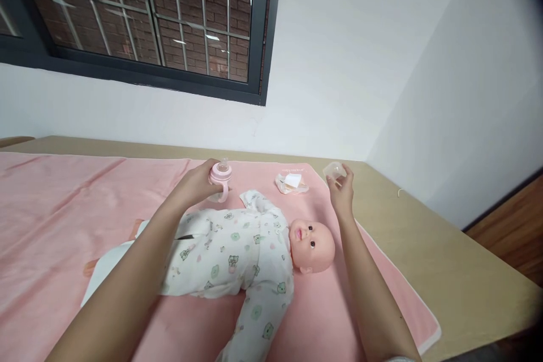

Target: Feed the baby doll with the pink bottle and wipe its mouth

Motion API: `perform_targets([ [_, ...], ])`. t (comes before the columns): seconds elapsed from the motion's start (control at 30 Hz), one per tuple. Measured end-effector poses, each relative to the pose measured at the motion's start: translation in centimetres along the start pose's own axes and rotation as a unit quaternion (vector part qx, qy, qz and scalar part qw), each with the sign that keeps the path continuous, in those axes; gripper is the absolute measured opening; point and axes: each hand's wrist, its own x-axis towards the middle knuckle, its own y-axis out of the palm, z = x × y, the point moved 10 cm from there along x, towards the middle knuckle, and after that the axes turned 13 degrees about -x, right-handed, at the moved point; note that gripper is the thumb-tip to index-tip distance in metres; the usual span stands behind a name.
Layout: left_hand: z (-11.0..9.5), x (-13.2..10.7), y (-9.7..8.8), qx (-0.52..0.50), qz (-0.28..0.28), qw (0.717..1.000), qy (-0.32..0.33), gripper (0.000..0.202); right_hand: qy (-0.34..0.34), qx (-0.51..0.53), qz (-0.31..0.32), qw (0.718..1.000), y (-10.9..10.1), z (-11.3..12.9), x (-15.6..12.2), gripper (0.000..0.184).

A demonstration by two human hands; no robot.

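Observation:
My left hand [202,182] is closed around a baby bottle [221,174] with a pink collar, a pink handle and a clear nipple on top. The bottle is upright over the far part of the pink mat. Over the mat's far right edge, my right hand [341,185] grips a clear bottle cap [334,170] between thumb and fingers. Between my arms a baby doll [231,249] lies on its back in a white printed outfit, its head to the right. My left forearm hides part of its lower body.
A small clear plastic packet [292,182] with a white piece lies on the pink mat [178,328] beyond the doll's head. The mat covers much of a wooden table [403,237]. Behind it are a white wall [322,68] and a barred window [169,22].

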Motion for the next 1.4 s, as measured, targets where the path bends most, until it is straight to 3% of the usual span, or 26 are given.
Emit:
perform_targets([
  [0.17, 1.9, 0.5, 0.3, 0.043, 0.035, 0.998, -0.034, 0.046, 0.069, -0.093, 0.089, 0.989, 3.9, -7.2, -2.0, 0.064],
  [0.3, 2.8, 0.6, 0.3, 0.076, 0.045, 0.995, -0.053, 0.039, 0.074, -0.177, 0.152, 0.970, 5.5, -9.7, -3.7, 0.060],
  [0.57, 5.9, 1.5, 0.5, 0.142, 0.057, 0.984, -0.090, 0.047, 0.025, -0.271, 0.231, 0.934, 7.0, -10.3, -4.8, 0.063],
  [1.03, 11.7, 2.9, 1.5, 0.150, 0.066, 0.979, -0.125, 0.049, 0.038, -0.256, 0.229, 0.938, 7.9, -11.9, -4.4, 0.067],
  [1.4, 13.4, 3.1, 1.3, 0.101, 0.083, 0.982, -0.133, 0.044, 0.056, -0.233, 0.223, 0.945, 7.7, -11.7, -4.4, 0.067],
])
